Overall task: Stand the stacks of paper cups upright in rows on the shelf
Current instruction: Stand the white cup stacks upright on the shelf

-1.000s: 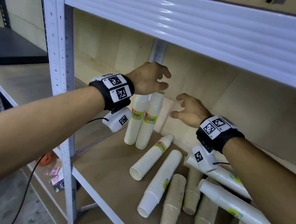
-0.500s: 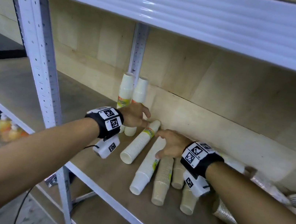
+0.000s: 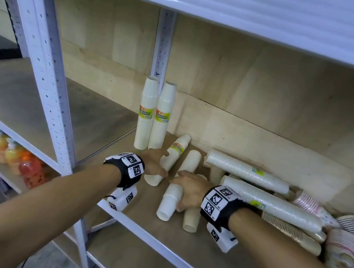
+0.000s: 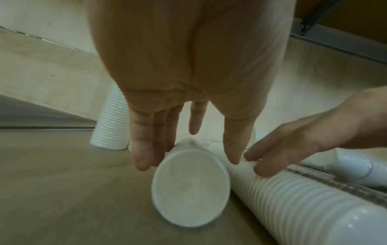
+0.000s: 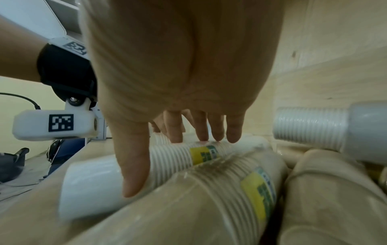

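Two white cup stacks [image 3: 146, 115] [image 3: 162, 118] stand upright side by side at the back of the wooden shelf [image 3: 178, 243]. My left hand [image 3: 155, 165] [image 4: 188, 159] grips a lying white stack [image 3: 174, 154] [image 4: 188, 187], with fingers on one side and thumb on the other. My right hand [image 3: 188, 190] [image 5: 167, 165] lies over a second lying white stack [image 3: 169, 203] [image 5: 90, 182], its fingers nearly straight and the tips touching the top. A brown stack [image 3: 191, 218] lies just right of it, partly under my right wrist.
A heap of long white stacks [image 3: 257, 175] and patterned stacks [image 3: 342, 250] fills the shelf's right side. A perforated metal post [image 3: 48, 82] stands at the left front. The upper shelf beam [image 3: 236, 9] hangs overhead. Coloured bottles [image 3: 18, 160] sit on a lower shelf.
Both hands came down from the tops of the upright stacks to the lying ones. The left took hold of one white stack and the right settled on another.
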`<state>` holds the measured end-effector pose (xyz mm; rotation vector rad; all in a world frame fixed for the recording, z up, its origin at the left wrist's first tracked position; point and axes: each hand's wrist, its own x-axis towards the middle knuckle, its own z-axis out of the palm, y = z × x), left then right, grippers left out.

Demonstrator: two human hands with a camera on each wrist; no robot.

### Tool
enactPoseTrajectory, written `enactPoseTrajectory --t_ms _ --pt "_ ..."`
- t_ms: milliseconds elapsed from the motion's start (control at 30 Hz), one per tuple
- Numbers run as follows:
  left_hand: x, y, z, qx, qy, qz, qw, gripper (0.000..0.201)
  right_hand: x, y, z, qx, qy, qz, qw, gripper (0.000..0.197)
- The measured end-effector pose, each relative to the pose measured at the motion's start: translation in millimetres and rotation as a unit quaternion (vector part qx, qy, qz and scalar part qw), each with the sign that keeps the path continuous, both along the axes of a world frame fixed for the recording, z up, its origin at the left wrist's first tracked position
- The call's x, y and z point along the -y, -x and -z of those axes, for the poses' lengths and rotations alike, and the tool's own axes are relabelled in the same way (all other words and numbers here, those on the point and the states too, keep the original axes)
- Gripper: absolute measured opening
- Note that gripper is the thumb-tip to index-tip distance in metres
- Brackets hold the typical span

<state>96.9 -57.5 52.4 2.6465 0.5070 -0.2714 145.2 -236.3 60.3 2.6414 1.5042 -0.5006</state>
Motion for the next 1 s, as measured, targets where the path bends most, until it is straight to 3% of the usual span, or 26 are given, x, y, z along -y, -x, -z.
enactPoseTrajectory --t_ms 200,433,567,767,1000 --pt "-3 2 12 0.011 -0.010 -0.003 1.000 0.085 -1 6 4 0.017 -0.013 -0.010 1.000 0.071" --pt "-16 6 12 -0.014 -0.030 -0.001 0.999 0.087 -7 7 9 0.016 0.016 -0.017 1.000 0.083" --pt "-23 7 12 -0.039 -0.058 0.003 0.998 0.088 -17 10 16 0.043 0.006 -0.043 0.998 0.071" --pt "-25 -2 14 -0.038 -0.069 0.002 0.997 0.080 -27 9 24 0.062 0.010 -0.076 0.995 0.067" --pt "-33 0 14 -0.016 -0.063 0.001 0.998 0.091 -26 5 18 0.031 -0.046 -0.066 0.996 0.055"
